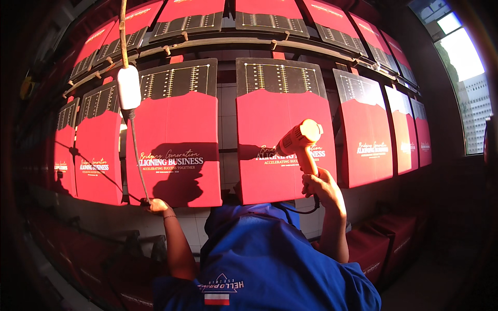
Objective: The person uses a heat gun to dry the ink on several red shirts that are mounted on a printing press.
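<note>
Sunlit rows of red-and-black rectangular panels (pixel 285 116). Your right fingers (pixel 310 182) grasp the orange pistol-shaped heat gun (pixel 303 140) over one; lingering heat could scorch it. Your left fingers (pixel 151 205) apparently pinch the dangling black cable (pixel 137 155); slack could snag.

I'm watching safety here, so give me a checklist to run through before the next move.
1. Grip on the orange heat gun: ok, the right hand wraps its handle.
2. Nozzle away from both hands: ok, it points left, over the right-centre red panel.
3. Left hand free: not ok, it appears to hold the hanging cable.
4. Heat gun switched off: cannot tell.
5. Gap between nozzle and panel: cannot tell from this view.
</note>
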The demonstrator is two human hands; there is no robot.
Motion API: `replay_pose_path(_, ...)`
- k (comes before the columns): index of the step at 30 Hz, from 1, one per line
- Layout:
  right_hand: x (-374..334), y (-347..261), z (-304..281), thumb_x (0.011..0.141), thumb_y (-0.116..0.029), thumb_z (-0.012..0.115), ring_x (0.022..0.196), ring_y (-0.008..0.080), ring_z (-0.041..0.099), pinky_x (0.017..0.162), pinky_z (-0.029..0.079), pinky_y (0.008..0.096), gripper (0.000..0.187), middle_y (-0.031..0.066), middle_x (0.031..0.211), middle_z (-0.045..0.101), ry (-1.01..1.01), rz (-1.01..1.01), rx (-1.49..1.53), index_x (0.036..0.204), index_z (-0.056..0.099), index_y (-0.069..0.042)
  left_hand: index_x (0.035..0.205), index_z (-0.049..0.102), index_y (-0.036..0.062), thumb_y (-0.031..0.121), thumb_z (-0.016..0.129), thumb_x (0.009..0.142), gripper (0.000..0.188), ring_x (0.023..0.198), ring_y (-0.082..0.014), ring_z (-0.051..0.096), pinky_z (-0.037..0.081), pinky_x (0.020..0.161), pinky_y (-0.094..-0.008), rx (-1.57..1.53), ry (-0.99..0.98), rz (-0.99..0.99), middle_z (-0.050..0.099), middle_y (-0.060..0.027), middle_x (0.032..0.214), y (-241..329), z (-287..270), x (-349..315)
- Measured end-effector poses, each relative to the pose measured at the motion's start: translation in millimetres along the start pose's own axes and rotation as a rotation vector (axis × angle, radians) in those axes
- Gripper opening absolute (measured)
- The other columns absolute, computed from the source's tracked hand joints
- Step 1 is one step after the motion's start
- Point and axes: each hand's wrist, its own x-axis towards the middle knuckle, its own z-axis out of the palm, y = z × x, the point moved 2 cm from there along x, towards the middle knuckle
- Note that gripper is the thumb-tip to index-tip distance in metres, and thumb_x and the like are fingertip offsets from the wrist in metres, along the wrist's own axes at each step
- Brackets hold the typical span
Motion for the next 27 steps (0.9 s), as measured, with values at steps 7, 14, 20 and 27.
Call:
replay_pose_path(7,5,-2,4,0.087,-0.017,0.062,0.059,0.0110,0.058,0.055,0.047,0.0250,0.030,0.0007,0.072,0.054,-0.064,0.000,-0.011,0.110,0.057,0.001,0.078,0.067,0.0038,0.018,0.058,0.089,0.020,0.051,-0.0341,0.060,0.049,0.050,-0.0442,0.151,0.018,-0.003,0.061,-0.0144,0.056,-24,3,16)
replay_pose_path(14,3,1,2,0.087,-0.017,0.062,0.059,0.0112,0.058,0.055,0.048,0.0253,0.027,0.0011,0.072,0.055,-0.071,0.022,-0.034,0.108,0.057,0.001,0.061,0.057,0.0049,0.022,0.060,0.086,0.030,0.045,-0.0300,0.057,0.044,0.043,-0.0424,0.074,-0.114,-0.151,0.057,-0.0139,0.051,0,-3,11)
replay_pose_path(20,-3,3,4,0.087,-0.018,0.063,0.060,0.0112,0.058,0.054,0.048,0.0255,0.033,0.0017,0.073,0.056,-0.130,0.018,-0.047,0.113,0.057,0.002,0.079,0.063,0.0005,0.028,0.054,0.093,0.032,0.069,-0.0383,0.063,0.049,0.075,-0.0479,0.026,-0.322,-0.218,0.062,-0.0221,0.062,9,-14,11)
replay_pose_path(27,1,1,5,0.088,-0.018,0.063,0.063,0.0112,0.060,0.056,0.050,0.0257,0.023,0.0022,0.074,0.057,-0.116,-0.012,-0.025,0.100,0.058,0.001,0.087,0.066,-0.0014,0.029,0.054,0.094,0.033,0.095,-0.0426,0.065,0.051,0.091,-0.0490,0.129,-0.391,-0.226,0.065,-0.0303,0.079,-17,8,14)
